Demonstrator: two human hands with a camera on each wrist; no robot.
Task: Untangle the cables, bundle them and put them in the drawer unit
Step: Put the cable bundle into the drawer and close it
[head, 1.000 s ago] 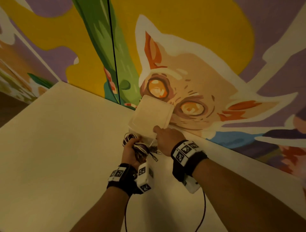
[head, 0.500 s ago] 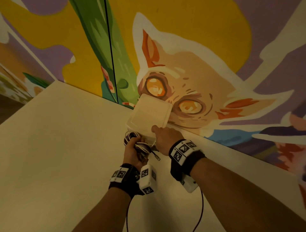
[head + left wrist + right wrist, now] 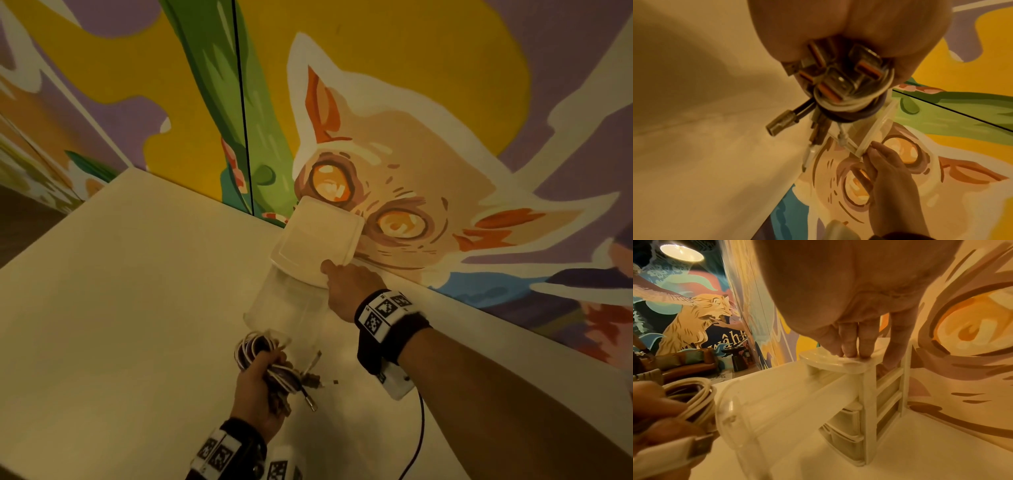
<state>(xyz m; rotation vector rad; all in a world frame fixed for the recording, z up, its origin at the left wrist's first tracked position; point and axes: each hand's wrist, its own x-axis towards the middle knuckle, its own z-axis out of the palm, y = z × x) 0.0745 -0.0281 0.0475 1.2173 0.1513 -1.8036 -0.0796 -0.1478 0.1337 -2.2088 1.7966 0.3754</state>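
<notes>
Left hand point(image 3: 260, 394) grips coiled cable bundle point(image 3: 270, 359), plugs dangling, just before pulled-out top drawer point(image 3: 284, 308). Right hand point(image 3: 349, 291) rests on drawer unit point(image 3: 318, 236) top, fingers point(image 3: 851, 344) straight, thumb down its side.

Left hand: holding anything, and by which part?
Yes. The left hand grips the cable bundle around its coiled middle; the loops stick out above the grip, and the connector ends hang free.

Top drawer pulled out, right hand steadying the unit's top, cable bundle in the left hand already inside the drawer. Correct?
Not quite: the cable bundle is outside the top drawer, held by the left hand at its front, per the head view. The right hand does steady the drawer unit.
</notes>
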